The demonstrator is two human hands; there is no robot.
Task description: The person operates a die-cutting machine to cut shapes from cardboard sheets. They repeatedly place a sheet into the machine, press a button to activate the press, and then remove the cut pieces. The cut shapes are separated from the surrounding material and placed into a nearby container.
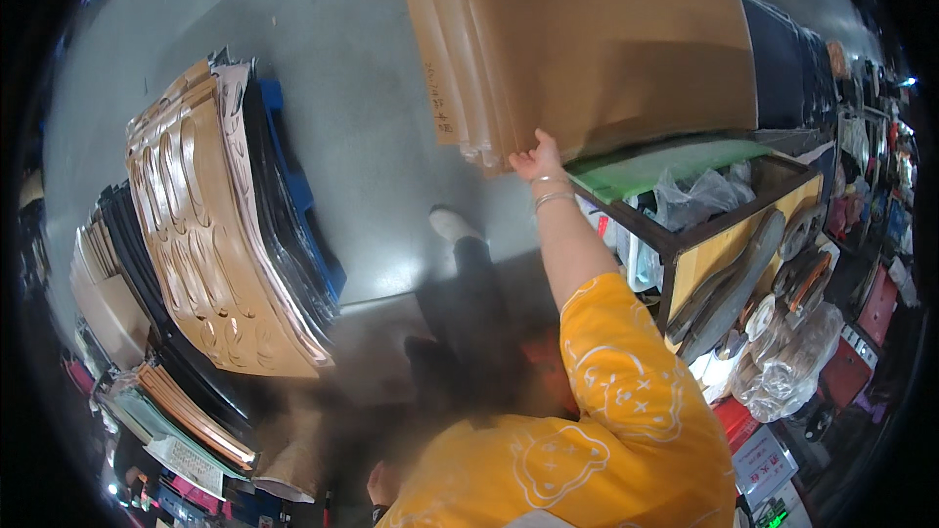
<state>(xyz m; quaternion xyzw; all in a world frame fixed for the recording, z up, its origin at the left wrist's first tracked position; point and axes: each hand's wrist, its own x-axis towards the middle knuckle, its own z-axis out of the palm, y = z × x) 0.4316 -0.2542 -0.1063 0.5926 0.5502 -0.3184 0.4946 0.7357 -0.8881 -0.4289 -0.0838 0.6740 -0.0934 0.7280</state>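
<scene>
My right hand (538,156), with a bangle at the wrist, reaches forward and pinches the near corner of a large brown sheet (626,49). That sheet tops a stack of similar sheets, whose layered, glossy edges (468,68) show on the left, with handwriting on one. Low beside my body hangs my left hand (383,481), a dark band at its wrist; its fingers are mostly hidden, and I see nothing held in it.
Left stands a stack of brown sheets with oval cut-outs (205,225), beside a blue pallet (284,156). Close on my right is a wooden-framed bin (675,244) with clear plastic inside and dark curved pieces (729,284) along its side. Grey floor (342,49) lies between.
</scene>
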